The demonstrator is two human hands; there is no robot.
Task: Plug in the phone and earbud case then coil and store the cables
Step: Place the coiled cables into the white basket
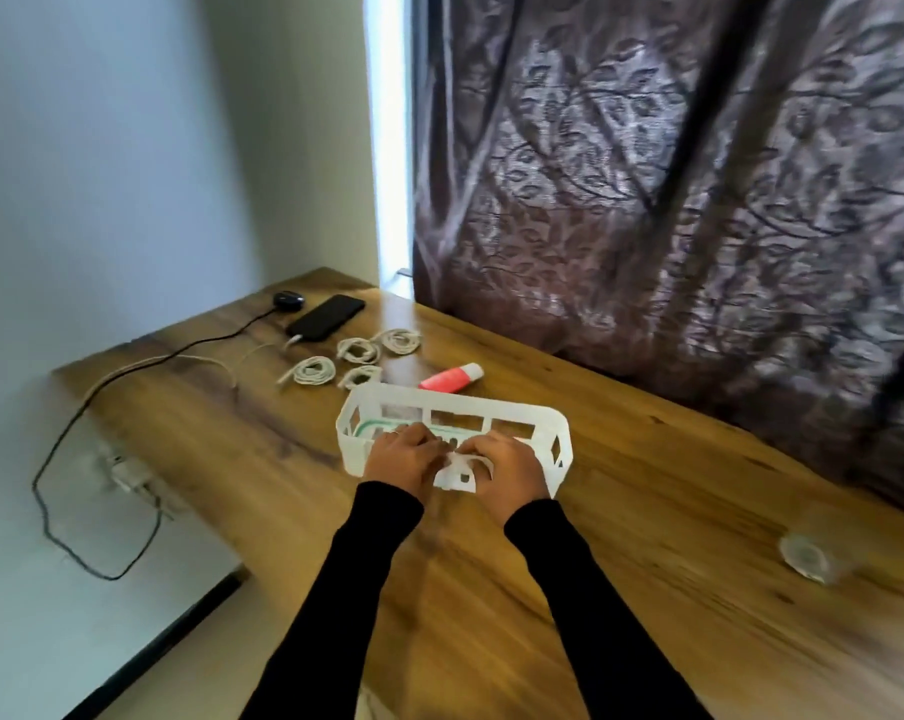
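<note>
A black phone (326,317) lay flat near the far left corner of the wooden table, a white cable (221,362) plugged into its near end, and a small dark earbud case (288,299) sat just beyond it with a black cable (128,371) trailing over the table's left edge. Four white coiled cables (354,359) were gathered loosely together on the tabletop between the phone and a white slotted basket (455,407). The basket stood upright nearer the middle of the table, something green showing inside at its left end.
</note>
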